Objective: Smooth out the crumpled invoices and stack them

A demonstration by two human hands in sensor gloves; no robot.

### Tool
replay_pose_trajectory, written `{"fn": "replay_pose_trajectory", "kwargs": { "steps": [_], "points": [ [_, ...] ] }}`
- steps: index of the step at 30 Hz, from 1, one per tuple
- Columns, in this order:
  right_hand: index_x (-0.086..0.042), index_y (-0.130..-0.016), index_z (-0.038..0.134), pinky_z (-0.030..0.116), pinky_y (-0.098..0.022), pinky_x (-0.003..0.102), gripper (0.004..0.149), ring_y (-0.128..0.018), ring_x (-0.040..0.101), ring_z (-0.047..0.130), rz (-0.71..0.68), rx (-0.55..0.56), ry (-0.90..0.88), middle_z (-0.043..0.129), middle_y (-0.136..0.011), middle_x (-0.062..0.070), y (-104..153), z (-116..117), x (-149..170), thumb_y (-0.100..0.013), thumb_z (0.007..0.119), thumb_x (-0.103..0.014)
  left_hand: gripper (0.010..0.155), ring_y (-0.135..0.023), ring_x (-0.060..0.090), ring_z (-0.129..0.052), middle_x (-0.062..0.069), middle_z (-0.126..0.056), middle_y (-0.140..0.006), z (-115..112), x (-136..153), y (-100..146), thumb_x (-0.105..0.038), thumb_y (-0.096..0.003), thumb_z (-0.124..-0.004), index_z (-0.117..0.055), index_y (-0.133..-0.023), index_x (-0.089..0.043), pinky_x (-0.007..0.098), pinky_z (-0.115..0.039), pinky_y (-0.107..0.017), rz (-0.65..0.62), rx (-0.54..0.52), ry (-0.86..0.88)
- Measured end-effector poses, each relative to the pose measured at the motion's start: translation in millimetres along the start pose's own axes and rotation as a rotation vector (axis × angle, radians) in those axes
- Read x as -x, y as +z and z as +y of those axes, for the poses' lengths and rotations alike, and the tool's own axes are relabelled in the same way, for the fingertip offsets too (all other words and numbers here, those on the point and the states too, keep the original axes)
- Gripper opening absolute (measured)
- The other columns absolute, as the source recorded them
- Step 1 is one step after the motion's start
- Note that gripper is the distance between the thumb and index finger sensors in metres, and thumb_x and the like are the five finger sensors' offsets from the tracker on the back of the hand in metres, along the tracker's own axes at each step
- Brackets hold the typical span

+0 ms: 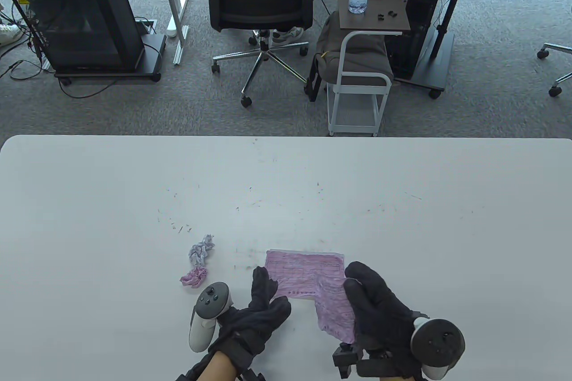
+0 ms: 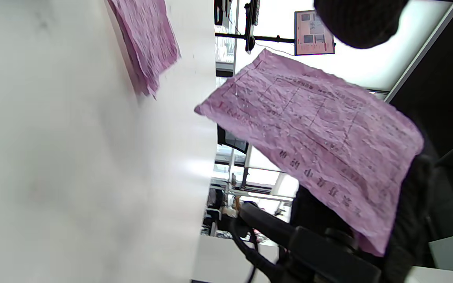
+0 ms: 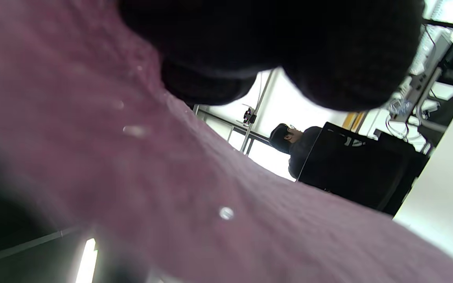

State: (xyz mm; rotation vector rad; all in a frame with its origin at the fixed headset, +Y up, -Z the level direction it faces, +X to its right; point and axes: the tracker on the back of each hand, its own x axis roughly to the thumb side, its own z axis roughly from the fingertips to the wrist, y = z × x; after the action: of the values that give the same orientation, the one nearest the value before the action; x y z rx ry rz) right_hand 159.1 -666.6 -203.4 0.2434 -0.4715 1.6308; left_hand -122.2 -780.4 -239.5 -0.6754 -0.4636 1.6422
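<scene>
Fingers [image 1: 364,280] of the right hand [image 1: 380,309] grip a flattened pink paper invoice [image 1: 333,309] above the desk [image 1: 286,184]; left hand [image 1: 254,314] open alongside; align it squarely over the pink stack [image 1: 304,271] just beyond.

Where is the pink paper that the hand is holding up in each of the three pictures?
Table view: the held pink invoice is low, right of centre, gripped by the right hand, near the stack.
Left wrist view: the held pink invoice fills the centre right, lifted off the table.
Right wrist view: the held pink invoice is a pink blur across the lower frame.
Shared landmark: the white table.
</scene>
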Motion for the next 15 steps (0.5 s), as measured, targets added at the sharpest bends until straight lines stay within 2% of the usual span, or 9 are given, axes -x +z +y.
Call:
{"fn": "replay_pose_trajectory", "kwargs": {
  "steps": [1,4,7,11,15],
  "points": [
    [-0.014,-0.09,0.069,0.091,-0.019,0.029,0.04,-0.021,0.004,0.092,0.037,-0.006,-0.096,0.095,-0.055,0.005,-0.7,-1.4,5.6,-0.055,0.075,-0.033,0.102,-0.108,0.059,-0.027,0.027,0.01,-0.105,-3.3,0.6,-1.4,-0.057,-0.0578,-0.071,0.023,-0.088,-0.029,0.069,-0.041,-0.074,-0.002,0.02,0.029],
    [-0.013,-0.092,0.067,0.09,-0.021,0.03,0.04,-0.023,0.004,0.091,0.119,-0.047,-0.363,0.093,-0.057,0.005,-2.3,-2.2,20.4,-0.057,0.074,-0.032,0.101,-0.107,0.053,-0.051,0.033,0.001,-0.107,-16.6,4.7,-7.4,-0.058,-0.0589,-0.068,0.025,-0.086,-0.028,0.063,-0.055,-0.075,0.02,0.078,0.077],
    [-0.013,-0.092,0.067,0.091,-0.022,0.029,0.04,-0.024,0.003,0.091,0.148,-0.076,-0.428,0.093,-0.058,0.004,-2.4,1.2,25.3,-0.058,0.073,-0.033,0.098,-0.103,0.048,-0.062,0.034,-0.005,-0.108,-28.6,9.7,-12.2,-0.057,-0.0611,-0.065,0.025,-0.086,-0.029,0.06,-0.061,-0.074,0.041,0.161,0.166],
    [-0.013,-0.093,0.066,0.091,-0.023,0.029,0.04,-0.025,0.003,0.091,0.148,-0.179,-0.53,0.093,-0.059,0.004,-1.5,15.4,25.3,-0.059,0.073,-0.033,0.091,-0.102,0.042,-0.067,0.034,-0.008,-0.109,-41.2,17.4,-14.4,-0.057,-0.0631,-0.06,0.024,-0.087,-0.031,0.058,-0.063,-0.074,0.063,0.256,0.27],
    [-0.014,-0.093,0.066,0.091,-0.023,0.028,0.04,-0.025,0.003,0.091,0.158,-0.227,-0.564,0.093,-0.06,0.004,-1.5,22.9,25.7,-0.059,0.072,-0.033,0.087,-0.104,0.042,-0.066,0.033,-0.01,-0.111,-43.2,16.9,-15.4,-0.057,-0.0637,-0.056,0.023,-0.089,-0.033,0.058,-0.061,-0.075,0.045,0.267,0.273]
  ]
}}
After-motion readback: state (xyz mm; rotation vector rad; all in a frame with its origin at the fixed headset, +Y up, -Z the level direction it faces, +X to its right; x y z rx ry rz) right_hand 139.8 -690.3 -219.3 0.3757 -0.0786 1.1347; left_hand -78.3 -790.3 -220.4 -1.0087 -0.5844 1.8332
